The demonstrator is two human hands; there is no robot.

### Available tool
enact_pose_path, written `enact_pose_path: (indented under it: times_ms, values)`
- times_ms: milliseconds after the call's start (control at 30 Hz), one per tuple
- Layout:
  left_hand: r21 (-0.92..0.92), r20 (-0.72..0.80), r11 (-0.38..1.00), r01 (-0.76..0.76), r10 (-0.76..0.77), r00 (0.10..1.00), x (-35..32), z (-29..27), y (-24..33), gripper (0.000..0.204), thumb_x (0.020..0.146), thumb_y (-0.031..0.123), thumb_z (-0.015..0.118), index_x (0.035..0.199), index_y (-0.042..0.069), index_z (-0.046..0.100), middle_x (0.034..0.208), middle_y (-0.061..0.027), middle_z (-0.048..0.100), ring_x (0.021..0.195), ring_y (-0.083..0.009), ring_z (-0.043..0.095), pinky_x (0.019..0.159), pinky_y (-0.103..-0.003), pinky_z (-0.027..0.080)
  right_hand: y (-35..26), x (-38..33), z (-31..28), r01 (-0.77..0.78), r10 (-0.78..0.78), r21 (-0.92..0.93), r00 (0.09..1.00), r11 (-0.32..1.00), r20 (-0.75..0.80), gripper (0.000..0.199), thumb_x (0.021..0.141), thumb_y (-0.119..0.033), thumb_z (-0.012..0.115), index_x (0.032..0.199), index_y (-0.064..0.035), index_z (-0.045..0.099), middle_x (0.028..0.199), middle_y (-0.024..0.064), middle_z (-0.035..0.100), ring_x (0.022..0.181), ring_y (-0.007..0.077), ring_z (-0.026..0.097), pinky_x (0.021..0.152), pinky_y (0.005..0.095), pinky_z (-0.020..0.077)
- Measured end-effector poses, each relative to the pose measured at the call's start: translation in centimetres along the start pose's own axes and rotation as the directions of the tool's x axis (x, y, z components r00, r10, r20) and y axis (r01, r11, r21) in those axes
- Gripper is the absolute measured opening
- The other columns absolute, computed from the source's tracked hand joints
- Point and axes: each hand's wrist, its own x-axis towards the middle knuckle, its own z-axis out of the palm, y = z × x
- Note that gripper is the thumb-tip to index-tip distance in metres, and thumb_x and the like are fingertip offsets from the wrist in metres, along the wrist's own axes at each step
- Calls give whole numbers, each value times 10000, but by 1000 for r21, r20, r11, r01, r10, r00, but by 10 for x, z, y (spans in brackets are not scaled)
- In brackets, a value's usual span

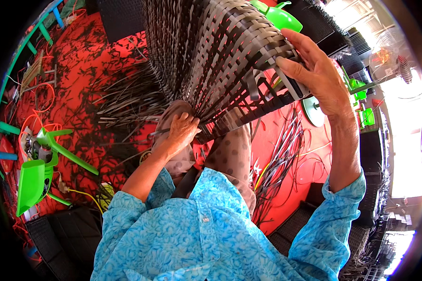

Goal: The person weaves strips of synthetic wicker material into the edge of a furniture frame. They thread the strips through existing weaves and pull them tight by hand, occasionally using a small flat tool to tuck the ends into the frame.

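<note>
A large woven piece of dark grey and black flat strips (229, 42) stands tilted in front of me, its lower edge over my knees. My right hand (316, 70) rests at its upper right corner, thumb and fingers spread apart over the frame's edge. Low on the weave, my left hand (183, 129) is closed at the lower left corner, where the strips bunch together; its fingers seem to pinch a dark strip. Near my right hand a loose strip end (252, 85) curls out of the weave. Open gaps between the strips show along the lower right edge.
Loose dark strips (131, 96) lie on the red floor (82, 89) to the left, with another bundle (283, 159) to the right. A green plastic chair (33, 185) stands at the left. Black woven furniture (70, 239) sits lower left, and a fan (391, 58) at right.
</note>
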Motion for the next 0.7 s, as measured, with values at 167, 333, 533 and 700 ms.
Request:
enact_pose_path:
  times_ms: [167,333,533,700]
  values:
    - [-120,-221,974,-194,164,961,0,-4,-39,92,796,172,526,803,81,536,745,-84,575,726,-263,569,576,-389,454,5,3,-5,-6,6,47,1000,999,-12,602,748,-305,680,1208,0,439,1004,81,564,901,133,538,798,257,429]
    - [64,-46,955,289,-286,957,-59,-45,-119,81,812,192,529,821,113,514,635,-130,570,601,-328,579,499,-439,439,10,0,-6,-16,17,32,999,999,-30,582,757,-304,667,1200,-3,440,1007,83,554,915,134,527,814,261,420]
    - [20,-37,945,327,-326,945,-114,-18,-141,105,827,210,526,800,112,498,625,-130,564,623,-343,570,500,-441,429,7,1,-2,44,-45,-50,999,998,-12,584,750,-331,668,1190,-17,447,985,80,553,918,137,527,822,267,415]
    - [140,115,966,217,-233,966,-91,-44,-116,82,801,144,537,844,75,549,795,-130,597,750,-322,577,603,-408,447,7,2,-2,-21,18,-101,999,995,-33,589,743,-348,656,1198,-34,453,1000,91,561,915,158,532,835,293,408]
